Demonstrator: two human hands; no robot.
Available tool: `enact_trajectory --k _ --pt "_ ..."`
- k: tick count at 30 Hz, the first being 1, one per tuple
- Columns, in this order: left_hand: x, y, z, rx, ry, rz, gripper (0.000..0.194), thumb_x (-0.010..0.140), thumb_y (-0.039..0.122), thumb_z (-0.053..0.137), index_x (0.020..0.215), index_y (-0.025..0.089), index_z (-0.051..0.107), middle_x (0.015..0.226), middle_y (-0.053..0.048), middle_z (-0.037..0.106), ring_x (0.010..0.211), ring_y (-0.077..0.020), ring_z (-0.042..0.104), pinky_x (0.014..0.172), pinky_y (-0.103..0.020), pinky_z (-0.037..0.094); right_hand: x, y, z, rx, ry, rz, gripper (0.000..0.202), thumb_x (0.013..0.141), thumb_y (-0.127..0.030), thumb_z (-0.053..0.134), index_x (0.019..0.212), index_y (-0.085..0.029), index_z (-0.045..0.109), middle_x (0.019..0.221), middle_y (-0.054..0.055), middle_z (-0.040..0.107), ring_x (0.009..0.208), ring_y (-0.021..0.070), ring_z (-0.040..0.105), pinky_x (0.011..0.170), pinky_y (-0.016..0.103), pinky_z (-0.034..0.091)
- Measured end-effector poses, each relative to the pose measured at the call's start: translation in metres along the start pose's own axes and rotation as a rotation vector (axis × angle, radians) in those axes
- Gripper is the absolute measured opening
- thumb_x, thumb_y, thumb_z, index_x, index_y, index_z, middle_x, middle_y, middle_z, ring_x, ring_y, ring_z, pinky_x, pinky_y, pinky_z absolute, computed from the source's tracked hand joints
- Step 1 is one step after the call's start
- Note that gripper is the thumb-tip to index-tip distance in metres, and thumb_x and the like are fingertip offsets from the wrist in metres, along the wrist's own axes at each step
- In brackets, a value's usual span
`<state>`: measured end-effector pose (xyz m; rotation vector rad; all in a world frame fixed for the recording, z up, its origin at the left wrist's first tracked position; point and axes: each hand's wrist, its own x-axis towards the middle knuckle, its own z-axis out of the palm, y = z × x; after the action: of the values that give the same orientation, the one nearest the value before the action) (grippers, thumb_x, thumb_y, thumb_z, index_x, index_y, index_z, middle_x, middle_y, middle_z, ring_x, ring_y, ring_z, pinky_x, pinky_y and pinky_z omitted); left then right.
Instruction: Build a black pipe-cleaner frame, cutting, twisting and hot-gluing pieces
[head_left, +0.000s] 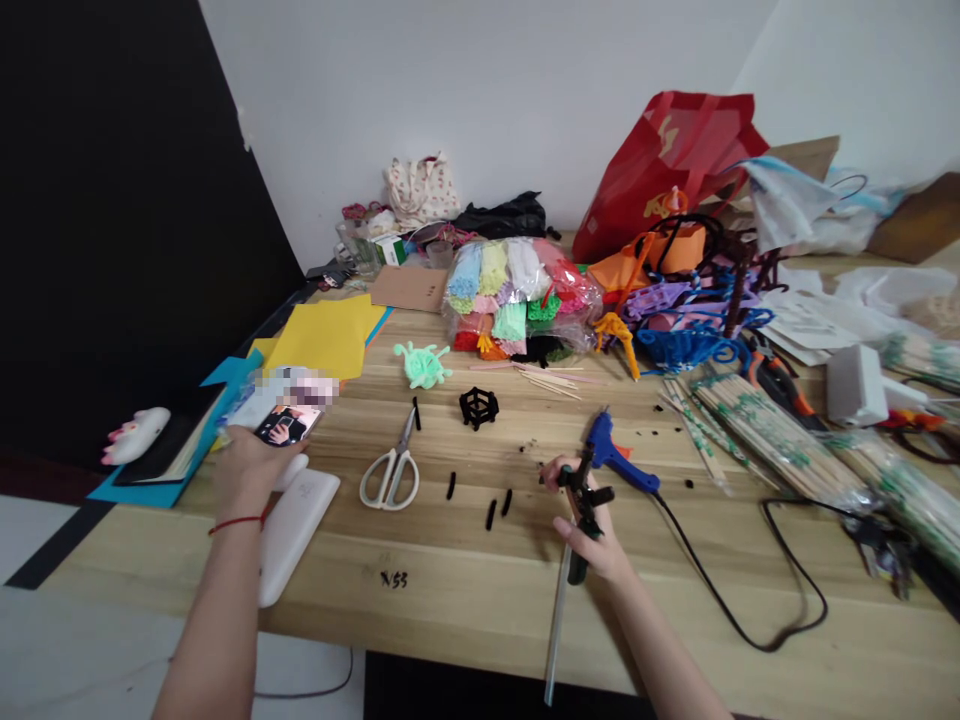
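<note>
On the left, my left hand [251,460] is closed around the edge of a smartphone [289,425], its screen lit, above a white phone stand [300,535]. My right hand [604,550] grips a black fuzzy pipe-cleaner piece [583,500] with short arms sticking out. Just beyond it lies a blue hot glue gun [619,455] with a black cord. A long translucent stick [556,630] runs from below this hand to the table's front edge. Between my hands are white-handled scissors [390,478], a black openwork pipe-cleaner shape [478,408] and several short black pieces [491,515].
A mint-green pipe-cleaner shape [424,366] lies near a clear bag of coloured pipe cleaners [517,295]. Yellow sheets [322,335] are at the left. Packs of wooden sticks [780,435], pliers [780,380] and a red bag [652,180] occupy the right. The glue gun cord [720,600] loops across the table.
</note>
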<state>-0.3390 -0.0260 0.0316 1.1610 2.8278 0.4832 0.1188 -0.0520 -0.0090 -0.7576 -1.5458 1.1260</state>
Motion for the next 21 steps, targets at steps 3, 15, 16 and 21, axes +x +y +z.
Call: enact_trajectory --k 3,15,16,21 --pt "-0.003 0.000 0.001 0.105 -0.006 -0.052 0.086 0.054 0.060 0.069 0.113 0.008 0.034 0.106 -0.026 0.061 0.095 -0.0387 0.061 0.064 -0.039 0.045 0.000 0.001 0.000 -0.005 0.005 0.003 0.041 0.075 -0.039 0.058 0.111 -0.023 0.046 0.095 0.008 0.047 0.089 0.0246 0.045 0.083 0.044 0.038" --pt "-0.009 0.008 -0.003 0.102 -0.032 -0.090 0.088 0.054 0.058 0.070 0.115 0.009 0.030 0.106 -0.024 0.061 0.097 -0.0397 0.061 0.068 -0.041 0.046 0.000 -0.002 0.000 -0.003 0.000 -0.011 0.040 0.077 -0.038 0.058 0.112 -0.024 0.044 0.095 0.007 0.047 0.089 0.0244 0.046 0.085 0.044 0.038" --pt "-0.008 0.008 -0.002 0.098 -0.033 -0.096 0.088 0.054 0.057 0.070 0.115 0.009 0.030 0.106 -0.024 0.061 0.097 -0.0396 0.061 0.069 -0.041 0.046 0.000 -0.002 0.000 -0.008 -0.001 -0.011 0.040 0.077 -0.038 0.058 0.111 -0.024 0.044 0.095 0.007 0.047 0.089 0.0245 0.047 0.084 0.044 0.038" --pt "0.000 0.000 0.009 0.009 -0.006 -0.103 0.088 0.052 0.049 0.075 0.116 0.010 0.028 0.107 -0.023 0.060 0.097 -0.0377 0.061 0.071 -0.039 0.046 0.000 -0.002 0.000 -0.026 0.002 -0.002 0.038 0.077 -0.040 0.057 0.108 -0.023 0.046 0.094 0.008 0.048 0.090 0.0251 0.046 0.084 0.044 0.039"
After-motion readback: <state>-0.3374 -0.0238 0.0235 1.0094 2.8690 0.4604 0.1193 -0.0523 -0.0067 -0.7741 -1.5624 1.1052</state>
